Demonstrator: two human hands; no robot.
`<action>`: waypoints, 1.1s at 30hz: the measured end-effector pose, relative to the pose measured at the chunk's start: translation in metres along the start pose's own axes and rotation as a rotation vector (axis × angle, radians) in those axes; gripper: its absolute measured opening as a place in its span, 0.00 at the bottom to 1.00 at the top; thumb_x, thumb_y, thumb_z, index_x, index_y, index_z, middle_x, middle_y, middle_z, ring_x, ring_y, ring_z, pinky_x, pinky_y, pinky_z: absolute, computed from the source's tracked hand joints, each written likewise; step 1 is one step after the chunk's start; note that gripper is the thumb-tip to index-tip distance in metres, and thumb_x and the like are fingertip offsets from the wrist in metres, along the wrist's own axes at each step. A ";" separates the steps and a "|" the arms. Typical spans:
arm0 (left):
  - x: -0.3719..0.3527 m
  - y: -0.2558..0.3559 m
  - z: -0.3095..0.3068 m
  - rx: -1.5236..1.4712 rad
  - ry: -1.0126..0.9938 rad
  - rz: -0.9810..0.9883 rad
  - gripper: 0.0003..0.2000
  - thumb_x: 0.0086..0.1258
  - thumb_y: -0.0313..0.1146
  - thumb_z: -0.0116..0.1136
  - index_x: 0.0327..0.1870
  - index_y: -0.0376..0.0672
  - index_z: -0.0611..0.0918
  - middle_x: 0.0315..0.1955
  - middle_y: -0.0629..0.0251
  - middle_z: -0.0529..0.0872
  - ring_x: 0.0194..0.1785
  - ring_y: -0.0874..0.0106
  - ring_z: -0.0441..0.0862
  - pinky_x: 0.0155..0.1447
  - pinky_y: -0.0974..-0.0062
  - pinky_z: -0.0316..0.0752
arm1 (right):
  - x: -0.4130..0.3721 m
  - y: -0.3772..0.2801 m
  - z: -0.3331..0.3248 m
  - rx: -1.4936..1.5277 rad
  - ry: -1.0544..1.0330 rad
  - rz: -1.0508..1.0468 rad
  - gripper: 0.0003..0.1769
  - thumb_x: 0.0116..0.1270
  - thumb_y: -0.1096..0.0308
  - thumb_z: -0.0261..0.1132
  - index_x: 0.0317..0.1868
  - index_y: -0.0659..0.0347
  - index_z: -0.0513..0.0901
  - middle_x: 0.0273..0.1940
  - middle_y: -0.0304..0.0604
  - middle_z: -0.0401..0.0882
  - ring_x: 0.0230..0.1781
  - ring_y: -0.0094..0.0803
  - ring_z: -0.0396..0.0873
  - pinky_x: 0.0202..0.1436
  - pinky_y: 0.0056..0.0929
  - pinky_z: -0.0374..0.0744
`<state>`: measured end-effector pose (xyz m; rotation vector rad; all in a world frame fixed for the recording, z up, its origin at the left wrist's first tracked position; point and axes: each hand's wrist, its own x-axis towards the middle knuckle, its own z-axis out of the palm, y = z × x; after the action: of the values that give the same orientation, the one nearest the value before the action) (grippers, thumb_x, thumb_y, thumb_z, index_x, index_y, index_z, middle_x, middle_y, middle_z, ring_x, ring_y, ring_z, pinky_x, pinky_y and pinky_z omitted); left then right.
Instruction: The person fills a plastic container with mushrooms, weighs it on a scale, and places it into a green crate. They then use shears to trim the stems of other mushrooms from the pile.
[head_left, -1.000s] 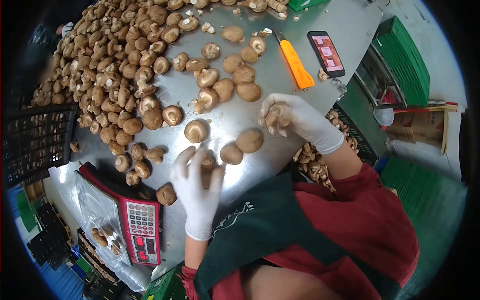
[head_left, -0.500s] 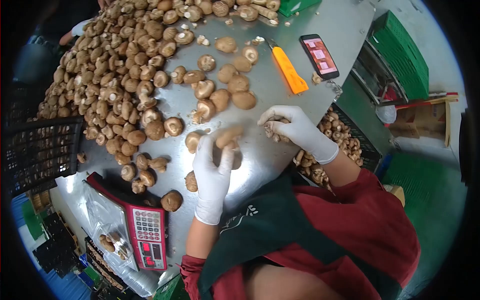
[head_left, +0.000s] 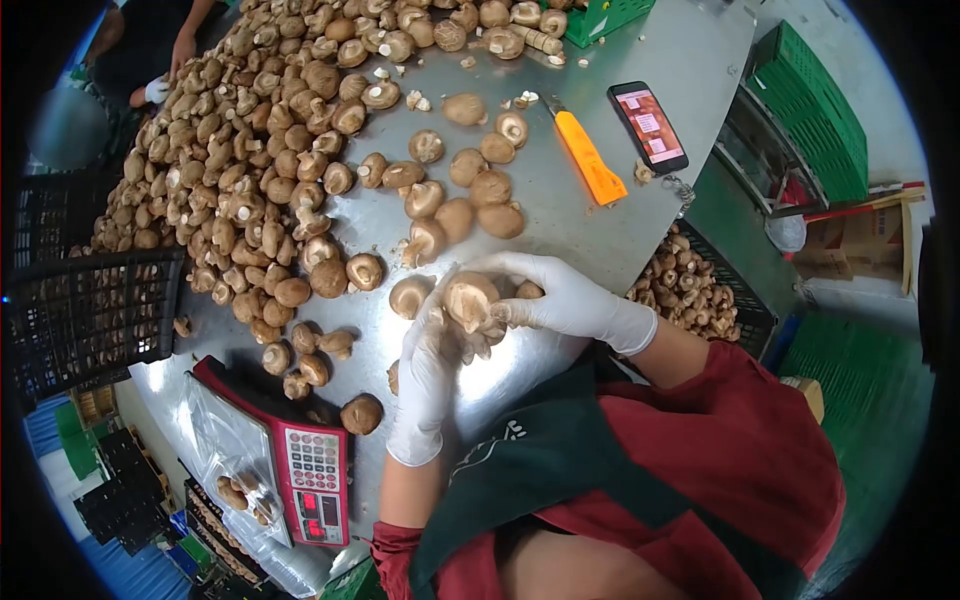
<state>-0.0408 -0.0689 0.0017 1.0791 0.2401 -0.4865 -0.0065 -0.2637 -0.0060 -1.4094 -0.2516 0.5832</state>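
Observation:
Both of my hands wear white gloves and meet over the steel table [head_left: 560,240]. My left hand [head_left: 424,380] is closed around the left side of a shiitake mushroom [head_left: 468,298], whose pale underside and stem face up. Fingers of my right hand [head_left: 565,300] grip from the other side, with another brown mushroom [head_left: 529,290] tucked in its palm. A stem hangs below between the two hands. Just left of my fingers lies a loose mushroom [head_left: 408,297]. Several more mushrooms [head_left: 455,219] sit in a group beyond my hands.
A big mushroom heap [head_left: 250,170] covers the far left. An orange utility knife [head_left: 590,160] and a phone [head_left: 648,127] lie at right. A red scale [head_left: 316,470] with plastic bags stands at lower left. Near my right arm is a crate of mushrooms [head_left: 690,290]. Another person's hand [head_left: 157,91] shows at the heap.
My right hand has moved left and my hands have come together around the mushroom. The view has shifted slightly. The other person's arm shows more at upper left.

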 end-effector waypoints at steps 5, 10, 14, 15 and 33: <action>0.001 0.003 0.026 0.558 -0.050 0.034 0.22 0.79 0.35 0.47 0.72 0.39 0.68 0.38 0.60 0.85 0.34 0.74 0.82 0.38 0.80 0.75 | -0.016 0.001 -0.013 0.160 -0.053 0.025 0.33 0.66 0.60 0.72 0.67 0.60 0.68 0.49 0.38 0.78 0.39 0.18 0.76 0.39 0.16 0.75; 0.038 0.011 0.032 1.478 -0.043 0.554 0.25 0.62 0.27 0.63 0.63 0.42 0.77 0.43 0.53 0.84 0.43 0.60 0.83 0.47 0.64 0.79 | -0.041 0.009 -0.050 0.394 0.094 0.087 0.47 0.62 0.40 0.69 0.70 0.64 0.65 0.52 0.50 0.79 0.37 0.29 0.81 0.34 0.17 0.79; 0.083 0.018 0.049 1.890 0.054 0.696 0.26 0.55 0.31 0.69 0.58 0.47 0.78 0.51 0.59 0.77 0.55 0.58 0.75 0.57 0.60 0.72 | -0.051 0.015 -0.073 0.572 0.156 0.020 0.44 0.65 0.46 0.65 0.73 0.64 0.62 0.53 0.51 0.78 0.44 0.35 0.84 0.33 0.21 0.85; 0.089 0.013 0.048 1.960 0.054 0.677 0.27 0.53 0.32 0.70 0.57 0.48 0.78 0.52 0.60 0.76 0.56 0.58 0.74 0.58 0.60 0.71 | -0.051 0.007 -0.072 0.609 0.155 -0.002 0.38 0.67 0.53 0.62 0.71 0.66 0.64 0.53 0.48 0.79 0.45 0.31 0.83 0.37 0.20 0.85; 0.043 0.038 -0.013 -0.415 -0.174 0.105 0.37 0.59 0.26 0.60 0.72 0.33 0.61 0.65 0.47 0.70 0.69 0.49 0.70 0.73 0.60 0.68 | 0.039 -0.015 -0.060 -1.223 0.592 -0.278 0.23 0.55 0.62 0.72 0.53 0.47 0.83 0.48 0.38 0.74 0.48 0.36 0.78 0.42 0.35 0.82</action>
<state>0.0165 -0.0542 0.0076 0.6371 0.1225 -0.4108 0.0595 -0.2950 -0.0083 -2.5793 -0.3309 -0.3443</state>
